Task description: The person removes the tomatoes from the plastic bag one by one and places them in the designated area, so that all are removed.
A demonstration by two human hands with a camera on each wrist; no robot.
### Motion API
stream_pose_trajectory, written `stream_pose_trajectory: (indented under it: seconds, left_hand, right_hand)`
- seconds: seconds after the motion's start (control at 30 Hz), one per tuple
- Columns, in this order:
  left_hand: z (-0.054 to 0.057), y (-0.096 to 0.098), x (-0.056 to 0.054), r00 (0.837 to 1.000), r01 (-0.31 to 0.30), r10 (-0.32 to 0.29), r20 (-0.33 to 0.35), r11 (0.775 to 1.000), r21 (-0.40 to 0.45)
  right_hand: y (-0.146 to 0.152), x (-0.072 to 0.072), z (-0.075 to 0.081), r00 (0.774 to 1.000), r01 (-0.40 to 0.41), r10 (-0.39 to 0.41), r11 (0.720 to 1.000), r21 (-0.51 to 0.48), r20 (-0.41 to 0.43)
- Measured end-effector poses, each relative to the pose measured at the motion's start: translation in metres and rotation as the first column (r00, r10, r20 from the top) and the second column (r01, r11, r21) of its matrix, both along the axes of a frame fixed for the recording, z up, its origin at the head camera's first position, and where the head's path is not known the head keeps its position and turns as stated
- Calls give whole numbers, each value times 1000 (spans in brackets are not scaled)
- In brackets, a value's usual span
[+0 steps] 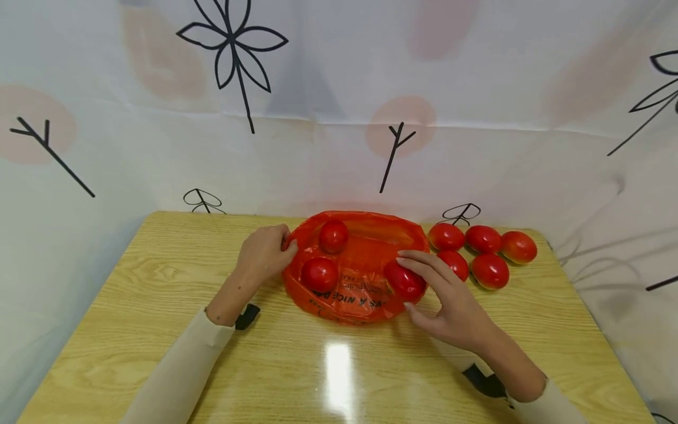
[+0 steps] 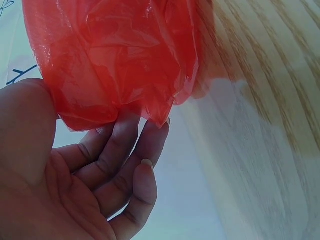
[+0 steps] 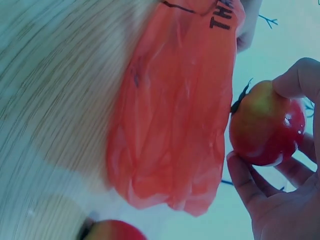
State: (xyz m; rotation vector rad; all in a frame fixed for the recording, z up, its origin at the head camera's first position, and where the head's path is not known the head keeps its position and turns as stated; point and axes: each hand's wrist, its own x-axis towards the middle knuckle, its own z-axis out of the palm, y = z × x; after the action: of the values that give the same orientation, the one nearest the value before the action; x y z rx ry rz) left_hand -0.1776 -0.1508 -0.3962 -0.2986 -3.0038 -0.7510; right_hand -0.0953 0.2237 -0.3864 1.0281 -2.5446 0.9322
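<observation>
Pale cloth [image 1: 328, 76] with black line-drawn plants and faint pink blotches hangs behind a wood-grained table [image 1: 122, 294], whose surface catches a bright glare toward the front edge. Near the middle of the back edge stands a red plastic bag [image 1: 339, 313], its mouth spread wide upward and dark lettering printed on it. Two tomatoes lie inside, both in its left half: one tomato [image 1: 333, 237] toward the back, another tomato [image 1: 319, 275] nearer the front.

At the bag's left rim, the left hand [image 1: 265, 250] pinches the plastic, thumb on one side and bent fingers on the other, with the film between them. On the opposite side, the right hand [image 1: 450, 300] grips a glossy tomato [image 1: 405, 281] at the right part of the mouth; its thumb and fingers are parted just by the fruit's width, and in the right wrist view the dark stem faces the bag's rim. Whether the stem touches the plastic, I cannot tell.

Toward the back right corner of the surface, just beside the bag, five more tomatoes [image 1: 489, 271] sit clustered in two rows.
</observation>
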Motion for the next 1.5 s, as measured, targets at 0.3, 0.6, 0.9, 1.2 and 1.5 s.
stream_pose_trajectory:
  seconds: [0.3,0.6,0.9,1.2,1.5]
  left_hand:
    - [1,0,0,1000,-1,1,2,1000,1]
    - [0,-1,0,1000,-4,4,8,1000,3]
    - [-1,-1,0,1000,-2,2,0,1000,8]
    - [-1,0,0,1000,-14,14,13,1000,4]
    - [-1,0,-1,1000,-16,16,17,1000,5]
  right_hand:
    - [14,-2,2,998,-4,0,998,-60,-63]
    - [26,0,3,996,48,-51,998,-47,-70]
    - [42,1,-1,991,119,-120,993,-20,-54]
    - [56,0,-2,987,118,-124,991,-69,-100]
    - [67,3,1,983,161,-163,986,-37,-79]
